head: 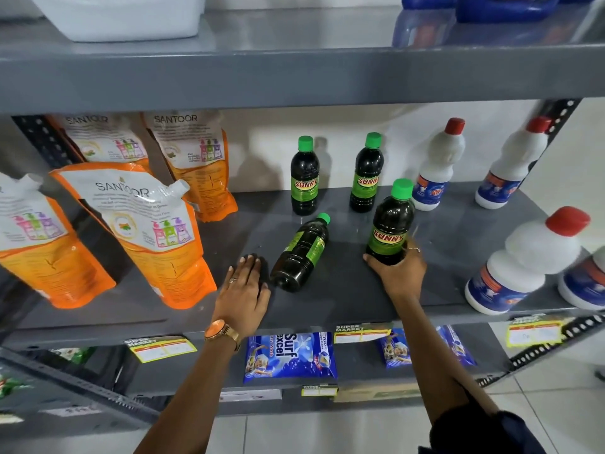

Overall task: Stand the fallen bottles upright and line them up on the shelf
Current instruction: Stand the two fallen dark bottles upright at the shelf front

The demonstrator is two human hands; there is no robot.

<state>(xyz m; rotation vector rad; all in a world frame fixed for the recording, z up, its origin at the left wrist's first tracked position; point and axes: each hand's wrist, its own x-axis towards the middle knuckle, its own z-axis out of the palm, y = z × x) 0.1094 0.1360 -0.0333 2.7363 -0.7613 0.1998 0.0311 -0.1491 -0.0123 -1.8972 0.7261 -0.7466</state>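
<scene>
One dark bottle with a green cap lies on its side on the grey shelf, cap pointing to the back. My left hand rests flat on the shelf just left of its base, fingers apart, holding nothing. My right hand grips the base of a second dark bottle, which stands nearly upright, tilted slightly. Two more dark bottles stand upright at the back, one to the left and one to the right.
Orange Santoor refill pouches fill the shelf's left side. White bottles with red caps stand at the right, one near the front edge. Blue detergent packets lie on the shelf below. Another shelf board hangs close overhead.
</scene>
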